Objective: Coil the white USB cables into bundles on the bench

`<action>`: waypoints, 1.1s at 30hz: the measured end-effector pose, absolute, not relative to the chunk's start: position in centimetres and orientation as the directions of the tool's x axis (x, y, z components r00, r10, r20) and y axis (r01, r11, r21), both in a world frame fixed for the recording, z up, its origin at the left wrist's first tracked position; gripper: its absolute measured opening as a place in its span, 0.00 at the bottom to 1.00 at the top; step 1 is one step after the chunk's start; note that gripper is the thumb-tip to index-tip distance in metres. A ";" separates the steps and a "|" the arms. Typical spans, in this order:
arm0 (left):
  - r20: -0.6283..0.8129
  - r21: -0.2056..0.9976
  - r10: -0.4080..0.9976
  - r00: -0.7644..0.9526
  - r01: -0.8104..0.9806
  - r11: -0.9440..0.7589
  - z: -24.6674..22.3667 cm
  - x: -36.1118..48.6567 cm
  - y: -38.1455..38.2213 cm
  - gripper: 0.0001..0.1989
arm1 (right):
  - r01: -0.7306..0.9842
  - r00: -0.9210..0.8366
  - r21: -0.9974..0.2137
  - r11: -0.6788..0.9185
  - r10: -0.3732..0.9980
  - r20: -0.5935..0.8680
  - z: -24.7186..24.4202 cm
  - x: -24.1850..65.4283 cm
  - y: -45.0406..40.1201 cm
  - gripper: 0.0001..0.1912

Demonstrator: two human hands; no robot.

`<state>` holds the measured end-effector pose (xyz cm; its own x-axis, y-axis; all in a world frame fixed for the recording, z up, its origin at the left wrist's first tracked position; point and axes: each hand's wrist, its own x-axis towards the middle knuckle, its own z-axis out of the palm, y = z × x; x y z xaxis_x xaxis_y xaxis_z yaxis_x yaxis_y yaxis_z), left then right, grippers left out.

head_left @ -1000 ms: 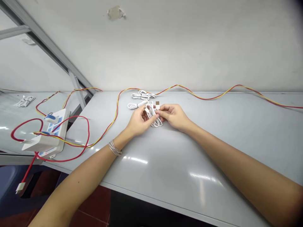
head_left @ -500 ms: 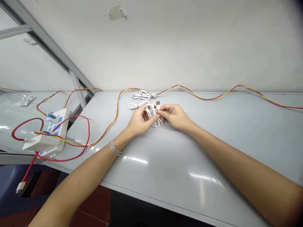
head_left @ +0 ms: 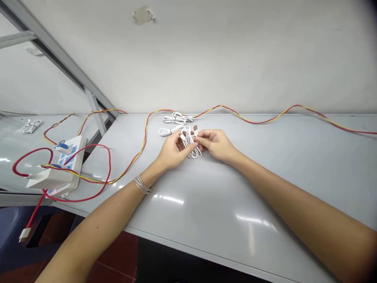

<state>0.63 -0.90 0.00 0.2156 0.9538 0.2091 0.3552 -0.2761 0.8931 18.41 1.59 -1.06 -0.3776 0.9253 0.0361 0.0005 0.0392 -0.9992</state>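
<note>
A coiled white USB cable [head_left: 191, 146] is between my hands, just above the grey table. My left hand [head_left: 174, 151] is closed on the coil, thumb across its front, with a white connector end standing near the fingertips. Thumb and fingers of my right hand [head_left: 216, 144] pinch the cable close to its USB plug [head_left: 196, 131], which points upward. Two more white cable bundles lie just behind: one bundle [head_left: 171, 131] tied with a dark band, and another bundle [head_left: 178, 118] nearer the wall. Fingertips behind the coil are partly hidden.
A twisted red and yellow wire [head_left: 247, 120] runs along the wall's foot. At the left, a white power strip [head_left: 77, 160] carries plugs and a looping red cable [head_left: 109, 165]. Another white cable bundle [head_left: 30, 126] lies far left. The table [head_left: 206, 212] has a straight front edge.
The USB plug has turned slightly in my right fingers, so it looks narrower. Both hands stay nearly in place on the coil; the whole view has shifted a little.
</note>
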 end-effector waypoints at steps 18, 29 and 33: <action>0.205 0.885 0.956 0.210 0.376 -0.273 0.0 0.6 -0.9 0.20 | 0.008 -0.388 -0.999 0.052 0.921 0.044 -1.1 18.4 1.6 0.19; 0.199 0.889 0.958 0.208 0.373 -0.266 0.1 0.7 -0.9 0.21 | 0.020 -0.392 -0.998 0.057 0.919 0.045 -0.9 18.4 1.6 0.20; 0.192 0.895 0.959 0.206 0.365 -0.258 0.1 0.7 -0.9 0.21 | 0.021 -0.390 -0.998 0.061 0.920 0.048 -0.9 18.4 1.6 0.20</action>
